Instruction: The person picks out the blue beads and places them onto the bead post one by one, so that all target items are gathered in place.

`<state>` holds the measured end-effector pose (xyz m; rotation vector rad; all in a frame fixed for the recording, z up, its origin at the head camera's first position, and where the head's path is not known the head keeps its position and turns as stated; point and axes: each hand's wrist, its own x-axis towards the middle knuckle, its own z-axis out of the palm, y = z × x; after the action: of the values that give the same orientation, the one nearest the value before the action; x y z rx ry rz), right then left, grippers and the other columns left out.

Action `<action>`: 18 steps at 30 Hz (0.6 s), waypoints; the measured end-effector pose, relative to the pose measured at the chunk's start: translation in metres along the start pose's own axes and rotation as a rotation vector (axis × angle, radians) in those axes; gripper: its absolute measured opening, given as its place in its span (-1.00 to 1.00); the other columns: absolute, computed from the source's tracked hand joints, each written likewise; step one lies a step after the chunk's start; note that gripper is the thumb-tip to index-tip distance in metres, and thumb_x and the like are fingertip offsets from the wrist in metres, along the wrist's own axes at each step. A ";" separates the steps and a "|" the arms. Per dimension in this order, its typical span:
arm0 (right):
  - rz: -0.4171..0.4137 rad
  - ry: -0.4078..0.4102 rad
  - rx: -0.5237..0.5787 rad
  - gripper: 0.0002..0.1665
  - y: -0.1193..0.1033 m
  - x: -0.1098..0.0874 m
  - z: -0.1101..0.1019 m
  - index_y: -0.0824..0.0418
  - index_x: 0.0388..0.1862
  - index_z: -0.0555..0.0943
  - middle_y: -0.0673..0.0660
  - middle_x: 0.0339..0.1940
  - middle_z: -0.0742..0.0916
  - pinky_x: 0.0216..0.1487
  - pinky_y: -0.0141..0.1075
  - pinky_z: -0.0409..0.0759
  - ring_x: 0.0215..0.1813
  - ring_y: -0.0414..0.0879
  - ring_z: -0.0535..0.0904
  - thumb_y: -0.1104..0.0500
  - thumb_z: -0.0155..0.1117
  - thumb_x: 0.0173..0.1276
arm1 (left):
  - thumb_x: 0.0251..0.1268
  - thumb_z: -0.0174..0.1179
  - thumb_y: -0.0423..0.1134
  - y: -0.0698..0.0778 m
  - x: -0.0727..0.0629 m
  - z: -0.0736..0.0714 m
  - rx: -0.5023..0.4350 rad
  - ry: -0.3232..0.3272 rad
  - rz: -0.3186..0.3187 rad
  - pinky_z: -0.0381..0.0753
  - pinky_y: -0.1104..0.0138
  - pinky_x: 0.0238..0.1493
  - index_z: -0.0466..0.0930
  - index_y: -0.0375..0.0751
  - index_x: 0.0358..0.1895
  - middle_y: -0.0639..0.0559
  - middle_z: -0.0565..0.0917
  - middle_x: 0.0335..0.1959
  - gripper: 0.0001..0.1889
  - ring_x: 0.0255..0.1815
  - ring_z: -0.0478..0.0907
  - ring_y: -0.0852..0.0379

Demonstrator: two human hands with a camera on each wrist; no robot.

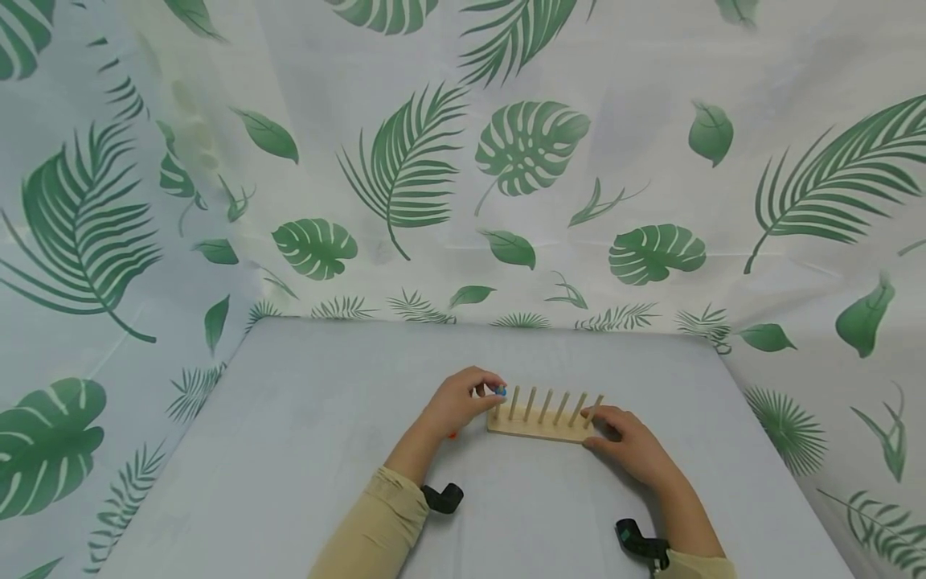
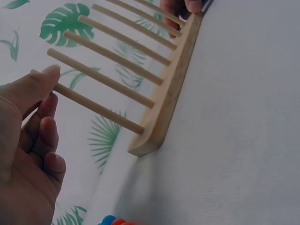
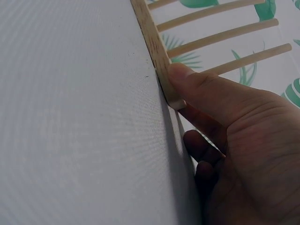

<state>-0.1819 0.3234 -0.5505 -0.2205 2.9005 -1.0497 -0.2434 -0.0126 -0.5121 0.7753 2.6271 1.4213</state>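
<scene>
A pale wooden peg rack (image 1: 538, 428), with several upright pegs on a long base, stands on the table. My left hand (image 1: 463, 400) pinches a small blue piece (image 1: 501, 392) between thumb and fingertips, at the tip of the leftmost peg (image 2: 98, 108). In the left wrist view the fingers hide nearly all of that piece, so its shape cannot be told. My right hand (image 1: 633, 444) grips the right end of the base, its thumb (image 3: 180, 72) on the near side and the other fingers behind.
Small red (image 2: 123, 222) and blue (image 2: 108, 220) pieces lie at the lower edge of the left wrist view; in the head view the left wrist mostly covers them. The table (image 1: 325, 386) has a pale cover. Leaf-patterned cloth (image 1: 427, 241) hangs behind and at both sides.
</scene>
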 end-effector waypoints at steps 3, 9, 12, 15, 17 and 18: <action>0.000 0.000 0.001 -0.45 0.000 0.000 0.000 0.03 0.21 0.59 0.23 0.36 0.55 0.32 0.25 0.33 0.38 0.28 0.39 -0.07 0.41 0.26 | 0.31 0.30 0.01 -0.002 -0.003 0.003 -0.003 0.007 -0.025 0.49 0.39 -0.23 0.69 0.16 -0.08 0.26 0.63 -0.15 -0.82 -0.24 0.47 0.29; 0.000 0.003 0.006 -0.44 -0.001 0.000 0.001 0.03 0.22 0.59 0.22 0.36 0.55 0.32 0.25 0.33 0.37 0.27 0.40 -0.08 0.41 0.26 | 0.30 0.31 -0.02 -0.009 -0.007 0.011 0.011 0.009 -0.067 0.47 0.41 -0.24 0.70 0.10 -0.03 0.21 0.66 -0.13 -0.77 -0.25 0.47 0.31; 0.002 0.007 0.002 -0.44 -0.001 0.000 0.001 0.02 0.22 0.59 0.22 0.36 0.54 0.32 0.24 0.33 0.37 0.26 0.40 -0.09 0.41 0.26 | 0.30 0.32 -0.02 -0.010 -0.009 0.014 0.010 0.007 -0.101 0.47 0.41 -0.25 0.70 0.07 -0.02 0.19 0.67 -0.13 -0.76 -0.25 0.48 0.31; -0.002 0.010 -0.002 -0.44 0.000 0.000 0.001 0.03 0.22 0.59 0.22 0.36 0.55 0.32 0.24 0.34 0.37 0.26 0.40 -0.09 0.41 0.26 | 0.29 0.32 -0.03 -0.010 -0.011 0.018 0.017 0.012 -0.129 0.49 0.40 -0.26 0.70 0.04 -0.02 0.18 0.67 -0.15 -0.75 -0.25 0.49 0.30; -0.007 0.013 -0.003 -0.44 0.000 0.000 0.001 0.03 0.21 0.59 0.22 0.35 0.55 0.31 0.23 0.35 0.36 0.26 0.41 -0.08 0.42 0.26 | 0.29 0.32 -0.04 -0.012 -0.012 0.021 0.018 0.017 -0.144 0.49 0.41 -0.25 0.70 0.03 -0.01 0.17 0.67 -0.16 -0.74 -0.25 0.49 0.30; -0.009 0.014 -0.002 -0.44 0.000 -0.001 0.001 0.03 0.21 0.59 0.22 0.35 0.55 0.31 0.23 0.35 0.36 0.26 0.41 -0.07 0.42 0.26 | 0.29 0.32 -0.04 -0.012 -0.013 0.022 0.017 0.020 -0.150 0.49 0.40 -0.24 0.70 0.02 -0.01 0.17 0.67 -0.16 -0.74 -0.25 0.50 0.30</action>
<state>-0.1812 0.3227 -0.5517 -0.2276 2.9158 -1.0544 -0.2310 -0.0065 -0.5364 0.5549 2.6520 1.3756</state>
